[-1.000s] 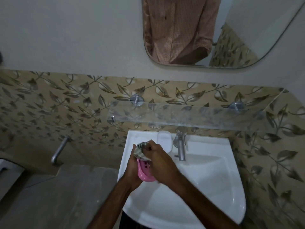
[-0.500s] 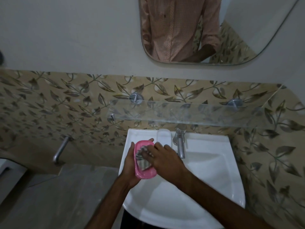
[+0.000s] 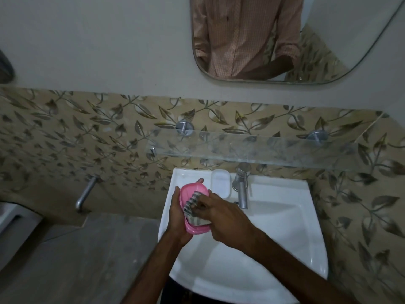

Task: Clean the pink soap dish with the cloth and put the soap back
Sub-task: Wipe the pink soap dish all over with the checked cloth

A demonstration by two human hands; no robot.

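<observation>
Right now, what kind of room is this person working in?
Most likely a bathroom: a white sink with a tap, a mirror on the wall above, and a glass shelf between them.

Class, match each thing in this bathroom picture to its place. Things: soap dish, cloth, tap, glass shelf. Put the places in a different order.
Things:
1. soap dish
2. cloth
3. tap
4. glass shelf

Places:
A. mounted above the sink
B. held in the left hand
C. at the back of the sink
D. held against the dish by the right hand

Pairs: 1-B, 2-D, 3-C, 4-A
</observation>
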